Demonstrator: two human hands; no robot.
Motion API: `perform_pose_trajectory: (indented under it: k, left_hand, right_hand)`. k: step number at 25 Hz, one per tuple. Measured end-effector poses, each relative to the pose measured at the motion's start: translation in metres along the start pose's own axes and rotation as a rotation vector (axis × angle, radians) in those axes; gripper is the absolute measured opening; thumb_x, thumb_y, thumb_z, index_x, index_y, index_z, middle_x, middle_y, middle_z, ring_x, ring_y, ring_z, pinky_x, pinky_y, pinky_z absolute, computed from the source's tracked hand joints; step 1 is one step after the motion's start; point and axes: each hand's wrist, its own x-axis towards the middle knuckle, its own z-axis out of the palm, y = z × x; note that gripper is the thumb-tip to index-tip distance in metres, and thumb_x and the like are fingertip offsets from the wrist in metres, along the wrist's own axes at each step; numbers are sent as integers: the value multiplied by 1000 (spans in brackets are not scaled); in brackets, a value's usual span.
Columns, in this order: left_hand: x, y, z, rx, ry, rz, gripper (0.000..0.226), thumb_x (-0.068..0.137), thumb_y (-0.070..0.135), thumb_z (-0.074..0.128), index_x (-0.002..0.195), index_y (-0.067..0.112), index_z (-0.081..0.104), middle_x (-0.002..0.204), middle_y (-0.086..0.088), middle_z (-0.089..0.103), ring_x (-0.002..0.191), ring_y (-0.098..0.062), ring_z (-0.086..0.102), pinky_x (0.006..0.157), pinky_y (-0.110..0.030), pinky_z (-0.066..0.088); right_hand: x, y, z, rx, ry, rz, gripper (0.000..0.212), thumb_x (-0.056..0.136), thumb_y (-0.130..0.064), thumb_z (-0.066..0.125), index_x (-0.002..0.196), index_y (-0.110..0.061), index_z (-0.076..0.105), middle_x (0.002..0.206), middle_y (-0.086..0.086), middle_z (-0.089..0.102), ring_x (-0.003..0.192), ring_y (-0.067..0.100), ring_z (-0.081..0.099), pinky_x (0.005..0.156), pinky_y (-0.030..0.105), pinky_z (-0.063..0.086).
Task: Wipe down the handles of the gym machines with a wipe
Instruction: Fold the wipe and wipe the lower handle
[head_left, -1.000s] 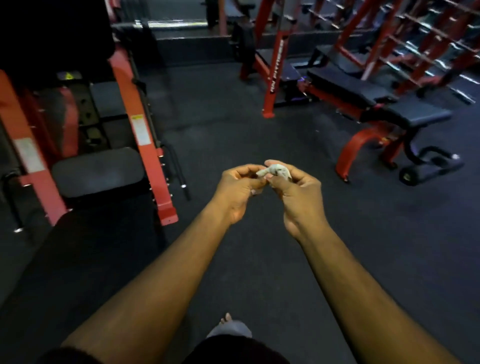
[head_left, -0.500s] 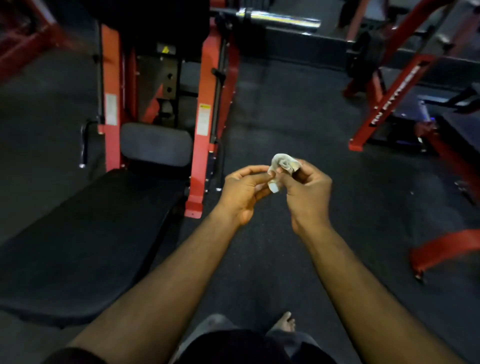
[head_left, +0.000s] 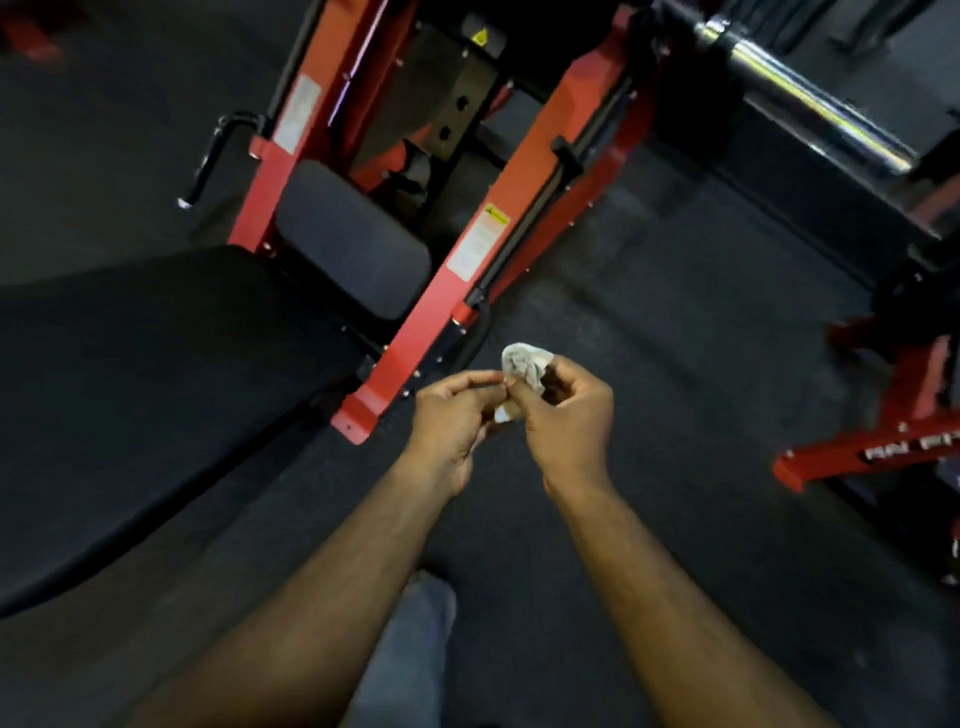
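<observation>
Both hands prepare the wipe (head_left: 524, 366): right hand (head_left: 569, 421) clenches it, left hand (head_left: 457, 410) pinches its edge (seemingly unfolding). Next: reach the black handle (head_left: 208, 156), beyond the fingers.

Two hands (head_left: 511, 421), one wipe (head_left: 524, 364).

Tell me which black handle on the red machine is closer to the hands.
The straight handle along the right red post, just above the hands and wipe. The curved handle sticks out on the far left side.

open floor (head_left: 675, 322) right of the red frame (head_left: 431, 291) and black bench (head_left: 130, 389)
</observation>
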Motion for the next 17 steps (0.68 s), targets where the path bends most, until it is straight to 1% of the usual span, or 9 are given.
perform_pose_trajectory:
  k: [2, 5, 8, 9, 10, 11, 13, 15, 17]
  left_hand:
    - [61, -13, 2, 4, 51, -15, 18, 85, -10, 60, 86, 3, 72, 74, -8, 73, 63, -13, 68, 61, -25, 55]
    - [163, -46, -5, 92, 127, -61, 15, 88, -3, 61, 87, 6, 73, 79, -7, 74, 70, -15, 67, 65, -26, 55]
    - [258, -86, -33, 251, 218, -57, 20, 89, 0, 62, 81, 14, 73, 82, -3, 72, 76, -16, 64, 69, -29, 53]
    - [283, -100, -45, 303, 257, -62, 21, 88, 0, 62, 79, 17, 72, 84, -3, 72, 79, -16, 65, 74, -31, 53]
    - [311, -118, -59, 359, 297, -70, 22, 87, 0, 63, 78, 18, 72, 86, -3, 73, 83, -17, 66, 78, -32, 53]
    - [338, -135, -73, 402, 326, -69, 22, 86, -1, 64, 78, 18, 73, 88, -4, 73, 86, -19, 67, 83, -32, 53]
    - [387, -172, -98, 466, 374, -60, 22, 84, -4, 65, 86, 16, 74, 94, -8, 74, 95, -25, 69, 91, -34, 54]
    - [426, -208, -117, 514, 433, -74, 30, 84, -5, 63, 107, 13, 72, 107, -10, 72, 104, -27, 67, 95, -38, 54]
    - [449, -231, -128, 539, 443, -115, 46, 86, -4, 56, 128, 14, 63, 122, -10, 65, 109, -28, 63, 96, -43, 53]
  right_hand:
    - [53, 41, 17, -69, -37, 4, 13, 79, -4, 76, 91, -10, 76, 82, -3, 74, 72, 7, 67, 68, 33, 57]
    - [130, 116, 46, -304, -86, -63, 4, 81, -16, 76, 78, -17, 73, 75, 2, 69, 69, 17, 65, 64, 39, 53]
    - [207, 197, 75, -620, -259, -237, 33, 85, -18, 67, 57, -28, 53, 63, 4, 57, 65, 22, 54, 61, 34, 42]
    - [229, 221, 84, -736, -351, -269, 32, 86, -22, 63, 57, -30, 52, 65, 4, 56, 67, 22, 53, 63, 34, 44]
    - [251, 247, 94, -824, -430, -289, 23, 85, -23, 60, 63, -31, 60, 70, 4, 58, 70, 20, 53, 68, 34, 48]
    - [275, 271, 105, -889, -492, -305, 15, 83, -21, 59, 78, -30, 70, 78, 6, 60, 75, 18, 53, 72, 33, 49]
    - [324, 313, 129, -955, -596, -347, 26, 82, -14, 59, 102, -21, 74, 94, 12, 59, 85, 22, 57, 78, 32, 50]
    - [367, 342, 150, -974, -618, -402, 23, 85, -19, 57, 104, -15, 70, 107, 16, 57, 92, 33, 62, 82, 40, 52]
    - [389, 362, 159, -1095, -644, -488, 21, 89, -24, 57, 102, -10, 66, 113, 16, 53, 91, 36, 61, 81, 43, 51]
